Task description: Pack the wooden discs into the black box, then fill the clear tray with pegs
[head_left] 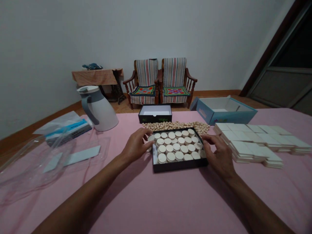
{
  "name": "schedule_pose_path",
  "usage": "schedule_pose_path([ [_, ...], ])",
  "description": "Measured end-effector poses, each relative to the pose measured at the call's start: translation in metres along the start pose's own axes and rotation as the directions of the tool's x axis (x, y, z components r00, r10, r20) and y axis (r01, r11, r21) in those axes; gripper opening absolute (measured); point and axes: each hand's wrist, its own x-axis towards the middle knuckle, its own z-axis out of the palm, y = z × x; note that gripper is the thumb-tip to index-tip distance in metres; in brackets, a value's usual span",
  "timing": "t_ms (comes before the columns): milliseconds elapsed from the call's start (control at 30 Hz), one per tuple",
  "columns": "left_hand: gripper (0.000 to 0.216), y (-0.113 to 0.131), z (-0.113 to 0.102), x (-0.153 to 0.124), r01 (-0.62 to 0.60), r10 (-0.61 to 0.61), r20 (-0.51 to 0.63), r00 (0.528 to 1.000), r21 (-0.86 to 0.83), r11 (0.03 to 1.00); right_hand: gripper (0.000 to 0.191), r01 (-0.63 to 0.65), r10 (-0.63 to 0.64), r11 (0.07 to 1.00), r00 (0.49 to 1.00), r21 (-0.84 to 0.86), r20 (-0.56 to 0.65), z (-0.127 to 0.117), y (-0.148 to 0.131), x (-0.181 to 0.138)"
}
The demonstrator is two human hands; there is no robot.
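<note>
A shallow black box [179,166] stands in front of me, filled with rows of stacked round wooden discs [176,147]. My left hand [136,144] is at its left wall, with thumb and index finger closed around a small stack of discs [151,138] just outside the box. At the opposite side, my right hand [219,156] grips the box's right wall between thumb and fingers. Its fingertips are partly hidden behind the wall and the thumb.
Behind the box lies a band of small wooden beads [175,125], then another black box [155,121]. Square wooden tiles [253,135] are stacked at right, before a blue box [234,117]. A white jug [103,112], clear plastic packaging [48,159] and a blue-and-white pack [69,131] occupy the left.
</note>
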Motion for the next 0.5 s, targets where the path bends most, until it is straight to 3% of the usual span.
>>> schedule_pose_path([
  [100, 0.018, 0.025, 0.01, 0.012, -0.108, 0.114, 0.095, 0.989, -0.067, 0.992, 0.02, 0.029, -0.029, 1.0, 1.0, 0.002, 0.009, 0.0, -0.001, 0.0],
  [233, 0.021, 0.051, 0.033, 0.027, -0.22, 0.209, 0.236, 0.949, 0.021, 0.975, 0.019, 0.038, -0.038, 0.999, 0.999, 0.003, 0.027, 0.001, -0.002, -0.001],
  [500, 0.02, 0.049, 0.062, 0.047, -0.27, 0.234, 0.26, 0.937, 0.115, 0.956, 0.019, 0.025, -0.026, 0.999, 0.999, 0.021, 0.046, 0.001, -0.005, -0.001],
])
